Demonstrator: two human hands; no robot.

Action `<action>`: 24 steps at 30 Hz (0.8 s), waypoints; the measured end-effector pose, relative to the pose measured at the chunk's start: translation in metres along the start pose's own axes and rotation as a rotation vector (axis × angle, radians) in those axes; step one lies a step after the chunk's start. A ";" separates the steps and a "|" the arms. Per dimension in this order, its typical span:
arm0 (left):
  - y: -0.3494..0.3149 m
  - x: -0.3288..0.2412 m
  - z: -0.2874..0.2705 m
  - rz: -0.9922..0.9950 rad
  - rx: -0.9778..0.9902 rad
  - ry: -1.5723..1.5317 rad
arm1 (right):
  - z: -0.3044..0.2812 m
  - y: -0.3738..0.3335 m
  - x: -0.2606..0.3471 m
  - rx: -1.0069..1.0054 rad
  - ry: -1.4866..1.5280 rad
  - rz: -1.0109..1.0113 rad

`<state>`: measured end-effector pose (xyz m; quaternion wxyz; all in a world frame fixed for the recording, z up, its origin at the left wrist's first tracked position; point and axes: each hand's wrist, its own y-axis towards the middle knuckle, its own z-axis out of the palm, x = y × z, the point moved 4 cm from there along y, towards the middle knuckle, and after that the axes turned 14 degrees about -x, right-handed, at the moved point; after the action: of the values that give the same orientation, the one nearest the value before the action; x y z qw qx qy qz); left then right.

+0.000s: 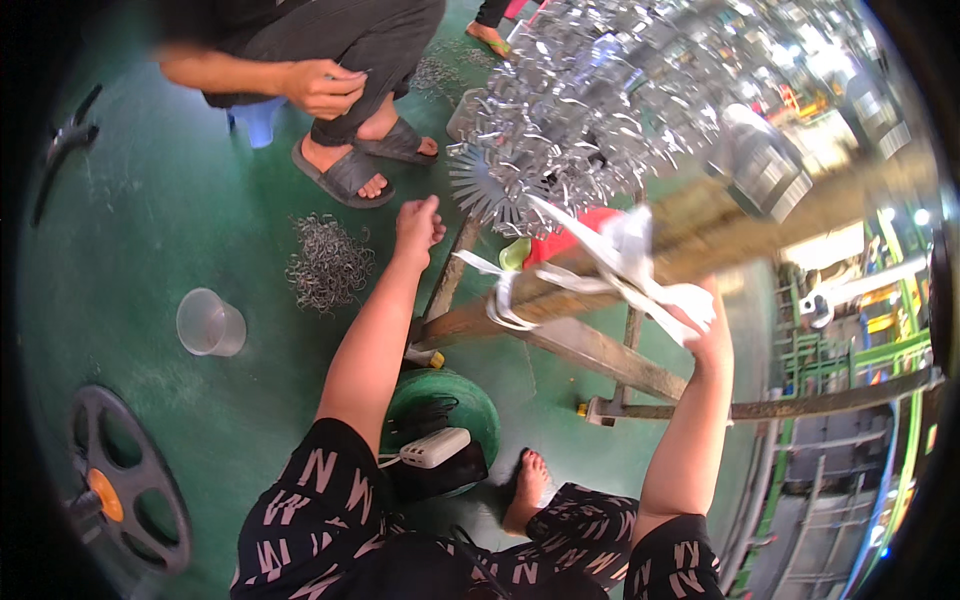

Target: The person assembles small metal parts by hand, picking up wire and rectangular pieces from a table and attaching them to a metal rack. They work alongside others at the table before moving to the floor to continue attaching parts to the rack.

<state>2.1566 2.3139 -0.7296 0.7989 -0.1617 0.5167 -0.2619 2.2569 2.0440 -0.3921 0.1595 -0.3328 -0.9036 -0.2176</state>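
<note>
My left hand (418, 230) is closed, fingers curled, just left of a large heap of thin shiny metal strips (600, 100). Whatever those fingers may hold is too small to make out. At the heap's near edge, some flat strips (487, 188) fan out. My right hand (712, 330) is on the right, beside a white strip of cloth or plastic (625, 245) knotted round a wooden beam (560, 300). Blur and the white strip cover its fingers. Curled metal pieces (328, 262) lie piled on the green floor, left of my left forearm.
A seated person's hand (325, 90) is at the upper left, above sandalled feet. A clear plastic tub (211, 323) stands on the floor; a green basin (490, 425) near my legs holds a white power bank (435, 448). A spoked grey wheel (165, 500) is lower left.
</note>
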 end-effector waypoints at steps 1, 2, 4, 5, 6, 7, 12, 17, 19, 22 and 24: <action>0.024 0.024 0.003 -0.210 0.113 -0.226 | -0.005 -0.002 0.005 0.073 0.085 0.148; 0.016 0.027 0.019 -0.280 0.151 -0.342 | -0.013 -0.008 0.003 0.003 0.205 0.177; 0.001 0.027 0.046 -0.389 0.307 -0.549 | -0.029 -0.015 -0.005 -0.060 0.302 0.179; 0.001 0.029 0.055 -0.435 0.428 -0.622 | -0.035 -0.018 -0.010 -0.091 0.350 0.176; 0.020 0.035 0.057 -0.396 0.767 -0.741 | -0.039 -0.019 -0.007 -0.084 0.467 0.178; 0.039 0.032 0.051 -0.345 1.111 -0.849 | -0.040 -0.018 -0.005 -0.086 0.500 0.169; 0.013 0.021 0.052 -0.238 0.570 -0.646 | -0.052 -0.025 -0.060 -0.166 0.529 0.250; 0.125 0.011 -0.068 0.146 -0.032 -0.580 | -0.064 -0.016 -0.074 -0.224 0.446 0.203; 0.168 -0.081 -0.195 0.421 0.504 -0.458 | -0.066 0.002 -0.047 -0.161 0.445 0.013; -0.018 0.006 -0.088 0.152 -0.025 0.035 | -0.081 -0.015 -0.109 -0.233 0.132 0.144; -0.040 -0.035 -0.163 -0.248 1.024 0.306 | -0.084 -0.002 -0.088 -0.242 0.142 -0.012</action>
<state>1.9865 2.3039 -0.7503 0.6543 0.2278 0.4106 -0.5928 2.3313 1.9542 -0.3587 0.1803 -0.3281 -0.8592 -0.3488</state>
